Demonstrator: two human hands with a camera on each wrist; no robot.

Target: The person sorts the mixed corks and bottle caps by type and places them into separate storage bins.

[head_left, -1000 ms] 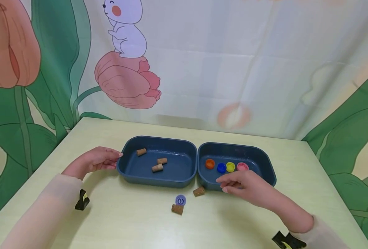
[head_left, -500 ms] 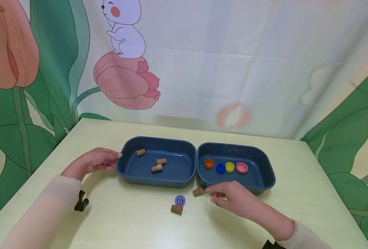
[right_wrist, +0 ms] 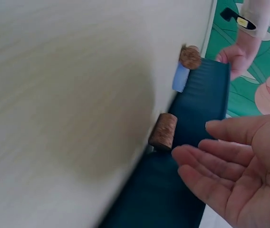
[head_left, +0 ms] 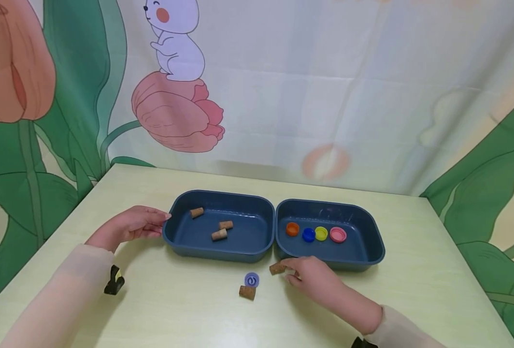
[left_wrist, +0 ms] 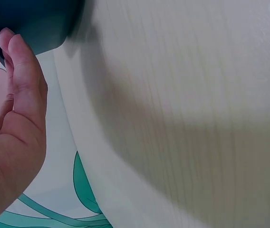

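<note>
At the outer end of the left blue tray [head_left: 220, 256], my left hand [head_left: 137, 224] holds the rim between thumb and fingers; the left wrist view shows its fingertips [left_wrist: 18, 45] against the tray wall. My right hand [head_left: 311, 275] hovers over the table beside a cork [head_left: 277, 268], which lies by the near corner of the right blue tray [head_left: 352, 265]. In the right wrist view its fingers are spread and loosely bent, apart from that cork [right_wrist: 164, 131]. Another cork [head_left: 247, 292] touches a purple bottle cap [head_left: 251, 279] on the table.
Three corks, one of them a paler cork [head_left: 219, 235], lie in the left tray. The right tray holds an orange cap [head_left: 292, 229], a blue cap [head_left: 308, 235], a yellow cap [head_left: 321, 234] and a pink cap [head_left: 338, 235]. A printed curtain [head_left: 265, 96] hangs behind the table.
My right hand has moved from above the right tray down and leftward to the cork on the table. The left hand stays at the left tray's rim.
</note>
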